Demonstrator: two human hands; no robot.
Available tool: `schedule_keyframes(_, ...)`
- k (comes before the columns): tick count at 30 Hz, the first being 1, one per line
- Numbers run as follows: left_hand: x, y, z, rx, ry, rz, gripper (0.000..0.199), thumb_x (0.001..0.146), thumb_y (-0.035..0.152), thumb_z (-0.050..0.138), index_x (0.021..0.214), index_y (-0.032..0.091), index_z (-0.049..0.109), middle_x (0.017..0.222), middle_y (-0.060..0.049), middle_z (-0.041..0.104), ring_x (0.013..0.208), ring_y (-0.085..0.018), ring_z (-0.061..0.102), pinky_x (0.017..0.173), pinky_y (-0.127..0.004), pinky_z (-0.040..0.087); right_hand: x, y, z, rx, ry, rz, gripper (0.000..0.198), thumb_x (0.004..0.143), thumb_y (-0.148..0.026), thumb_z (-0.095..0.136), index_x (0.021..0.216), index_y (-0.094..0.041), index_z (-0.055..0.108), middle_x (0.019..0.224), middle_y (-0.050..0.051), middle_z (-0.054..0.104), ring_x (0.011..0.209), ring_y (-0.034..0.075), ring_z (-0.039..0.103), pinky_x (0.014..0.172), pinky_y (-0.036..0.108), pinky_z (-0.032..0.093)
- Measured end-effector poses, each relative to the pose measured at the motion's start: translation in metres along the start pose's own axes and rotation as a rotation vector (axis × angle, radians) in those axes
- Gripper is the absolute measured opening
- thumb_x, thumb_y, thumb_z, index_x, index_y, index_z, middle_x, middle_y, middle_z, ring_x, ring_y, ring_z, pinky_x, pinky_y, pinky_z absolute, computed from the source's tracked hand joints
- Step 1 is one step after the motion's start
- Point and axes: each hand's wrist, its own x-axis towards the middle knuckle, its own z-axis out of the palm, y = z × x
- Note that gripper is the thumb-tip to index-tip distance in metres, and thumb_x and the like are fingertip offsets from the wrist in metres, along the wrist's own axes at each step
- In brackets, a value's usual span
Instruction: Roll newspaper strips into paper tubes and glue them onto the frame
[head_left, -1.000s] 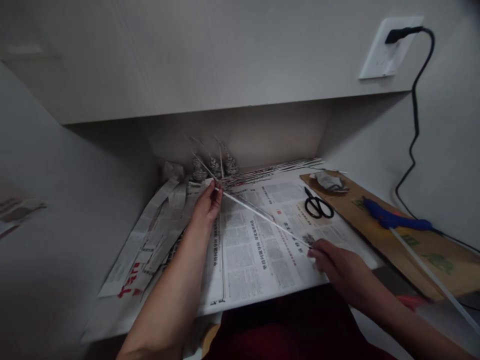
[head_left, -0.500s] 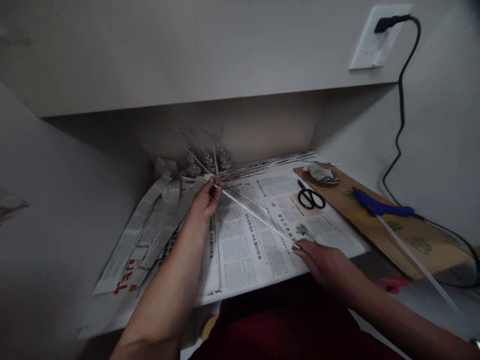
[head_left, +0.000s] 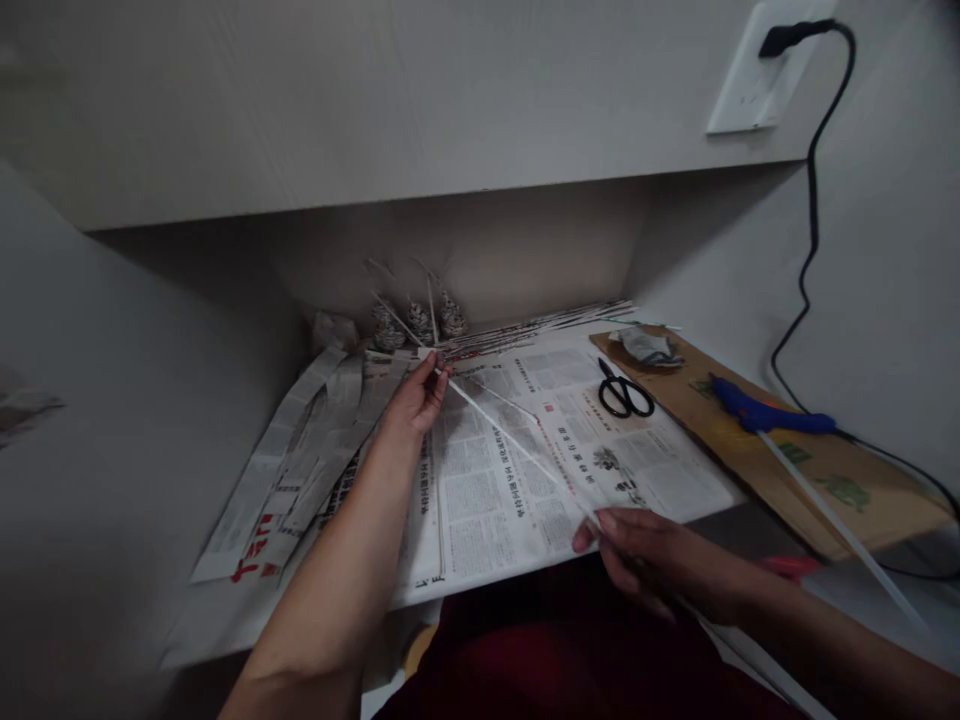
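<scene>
My left hand (head_left: 420, 395) is closed in a pinch on several thin paper sticks where they cross, above the newspaper. From that pinch a long white paper stick (head_left: 510, 440) slants down to my right hand (head_left: 637, 550), whose fingers are bent round its near end. A shorter thin stick (head_left: 502, 395) also leaves the left fingertips toward the right. Other stick ends (head_left: 397, 317) point up and away from the left hand. The exact crossing is partly hidden by my left fingers.
Newspaper sheets (head_left: 487, 500) cover the table. Cut paper strips (head_left: 277, 470) lie left; coiled paper cones (head_left: 420, 320) and a bundle of sticks (head_left: 555, 322) at the back. Black scissors (head_left: 626, 395), cardboard (head_left: 795, 490) and a corded blue glue gun (head_left: 772, 410) lie right.
My right hand has shifted a little toward me, and its fingers have turned around the near end of the stick. My left hand keeps its pinch almost in place.
</scene>
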Motion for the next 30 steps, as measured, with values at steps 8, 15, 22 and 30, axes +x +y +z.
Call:
schedule_keyframes(8, 0.001, -0.001, -0.001, 0.018, -0.040, 0.008, 0.018, 0.085, 0.009, 0.052, 0.070, 0.011, 0.061, 0.056, -0.001, 0.062, 0.050, -0.008, 0.062, 0.046, -0.011, 0.051, 0.025, -0.025, 0.006, -0.602, 0.360, -0.286, 0.031, 0.092, -0.043, 0.036, 0.085, -0.019, 0.055, 0.064, 0.002, 0.051, 0.056, 0.013, 0.048, 0.055, 0.028, 0.039)
schedule_keyframes(15, 0.000, -0.005, 0.000, -0.013, -0.052, -0.028, 0.012, 0.084, 0.009, 0.054, 0.075, 0.011, 0.061, 0.056, 0.000, 0.062, 0.050, -0.007, 0.062, 0.047, -0.010, 0.051, 0.025, 0.001, 0.003, 0.249, -0.046, 0.013, 0.035, 0.090, -0.054, 0.037, 0.087, -0.021, 0.047, 0.051, -0.009, 0.028, 0.034, 0.005, 0.024, 0.033, 0.019, 0.023)
schedule_keyframes(22, 0.001, -0.005, -0.001, 0.009, -0.057, -0.034, 0.013, 0.085, 0.010, 0.054, 0.073, 0.011, 0.061, 0.058, -0.001, 0.063, 0.053, -0.009, 0.064, 0.049, -0.011, 0.053, 0.033, -0.025, 0.008, -0.636, 0.385, -0.274, 0.028, 0.089, -0.045, 0.044, 0.086, -0.019, 0.055, 0.065, 0.003, 0.054, 0.058, 0.014, 0.050, 0.057, 0.029, 0.040)
schedule_keyframes(30, -0.002, -0.008, 0.000, 0.007, -0.080, -0.053, 0.016, 0.085, 0.011, 0.054, 0.070, 0.011, 0.061, 0.059, -0.001, 0.062, 0.054, -0.008, 0.064, 0.049, -0.011, 0.053, 0.037, -0.015, 0.005, 0.036, -0.015, -0.009, 0.042, 0.089, -0.057, 0.031, 0.088, -0.019, 0.049, 0.050, -0.008, 0.029, 0.038, 0.009, 0.035, 0.037, 0.021, 0.029)
